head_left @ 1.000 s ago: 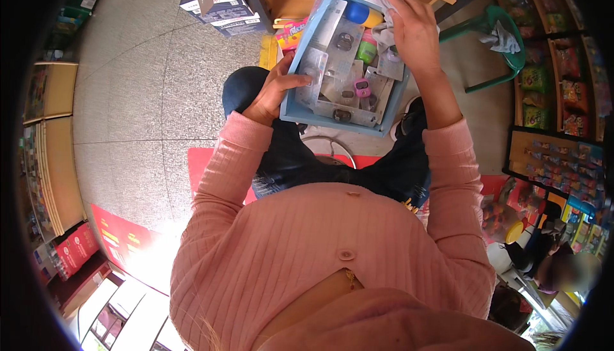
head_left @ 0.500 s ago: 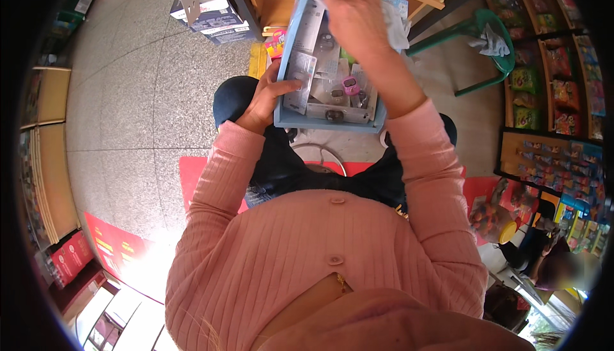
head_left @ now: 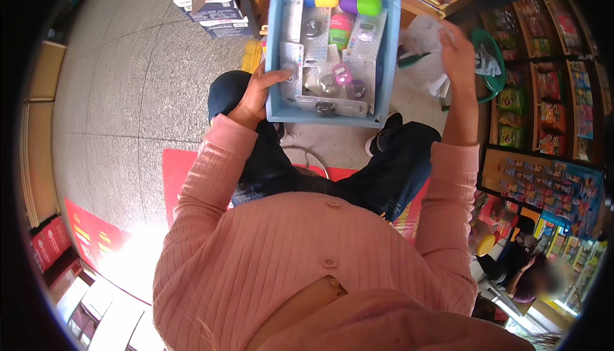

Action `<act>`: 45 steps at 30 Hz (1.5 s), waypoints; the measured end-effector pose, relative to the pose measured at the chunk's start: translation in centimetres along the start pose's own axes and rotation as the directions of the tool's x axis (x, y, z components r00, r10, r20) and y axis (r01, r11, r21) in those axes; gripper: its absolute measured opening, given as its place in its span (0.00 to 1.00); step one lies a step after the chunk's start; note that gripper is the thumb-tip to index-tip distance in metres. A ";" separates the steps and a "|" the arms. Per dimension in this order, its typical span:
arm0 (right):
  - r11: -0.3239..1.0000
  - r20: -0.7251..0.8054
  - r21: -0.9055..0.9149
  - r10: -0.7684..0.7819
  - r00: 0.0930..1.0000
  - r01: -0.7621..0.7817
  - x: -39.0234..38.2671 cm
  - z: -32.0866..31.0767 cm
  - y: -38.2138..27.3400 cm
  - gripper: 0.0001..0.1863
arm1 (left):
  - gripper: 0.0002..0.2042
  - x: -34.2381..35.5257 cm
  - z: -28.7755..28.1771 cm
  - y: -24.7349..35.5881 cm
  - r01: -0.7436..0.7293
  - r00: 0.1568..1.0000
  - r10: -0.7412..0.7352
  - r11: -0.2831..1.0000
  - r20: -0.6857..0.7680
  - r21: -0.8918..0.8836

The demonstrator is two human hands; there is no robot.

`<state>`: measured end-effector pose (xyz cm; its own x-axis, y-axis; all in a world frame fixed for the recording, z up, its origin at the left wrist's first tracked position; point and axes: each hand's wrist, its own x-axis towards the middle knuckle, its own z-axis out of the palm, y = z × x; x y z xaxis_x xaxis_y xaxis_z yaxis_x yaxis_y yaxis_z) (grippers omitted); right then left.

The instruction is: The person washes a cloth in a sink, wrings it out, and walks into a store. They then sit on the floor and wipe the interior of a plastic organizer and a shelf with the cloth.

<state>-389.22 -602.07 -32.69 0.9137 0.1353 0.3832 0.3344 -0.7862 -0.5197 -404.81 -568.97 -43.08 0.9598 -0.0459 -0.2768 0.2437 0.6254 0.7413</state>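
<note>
Gripping one box (head_left: 392,31) with left hand (head_left: 258,92), three two-tone capsules (head_left: 366,4) inside, right hand (head_left: 456,53) clutching one cloth (head_left: 422,35).

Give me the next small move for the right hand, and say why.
Probably bring the cloth leftward onto the blue box's right rim. The right hand already holds the cloth just to that side, apparently off the box, while the left hand grips the opposite rim, which should steady it.

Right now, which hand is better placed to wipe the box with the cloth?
Probably the right hand: it holds the cloth, beside the box. The left hand grips the box's left side.
</note>
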 end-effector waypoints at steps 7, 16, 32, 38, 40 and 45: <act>0.896 -0.239 0.353 -0.191 0.952 0.269 1.0 0.3 -11.4 0.14 | 0.28 0.4 -0.1 0.0 0.020 0.998 -0.028 0.989 0.055 0.144; 0.598 0.150 -0.050 -0.787 0.598 0.800 0.4 10.2 -16.9 0.12 | 0.29 0.2 0.6 -0.5 -0.063 0.998 0.064 0.964 0.008 0.257; 0.652 0.340 -0.029 -0.707 0.620 0.758 3.1 10.5 -17.0 0.14 | 0.28 1.1 0.1 -0.6 0.015 1.000 -0.015 0.999 -0.002 0.047; 0.546 0.302 -0.017 -0.796 0.525 0.838 -0.7 12.4 -16.4 0.16 | 0.26 1.2 -0.2 -1.0 -0.001 0.999 0.001 1.000 0.035 -0.018; 0.541 0.369 0.041 -0.790 0.490 0.840 -4.5 12.7 -17.3 0.14 | 0.26 1.1 -0.7 -1.2 -0.005 0.999 0.005 1.000 0.034 -0.027; 0.535 0.442 0.073 -0.774 0.454 0.841 -4.5 12.0 -17.5 0.15 | 0.25 0.8 -0.5 -0.4 0.016 0.999 -0.015 0.999 0.029 -0.045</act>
<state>-396.43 -581.68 -34.43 0.2580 0.9362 0.2385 0.9648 -0.2629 -0.0118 -404.24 -568.88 -43.93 0.9597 -0.0774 -0.2701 0.2526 0.6589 0.7086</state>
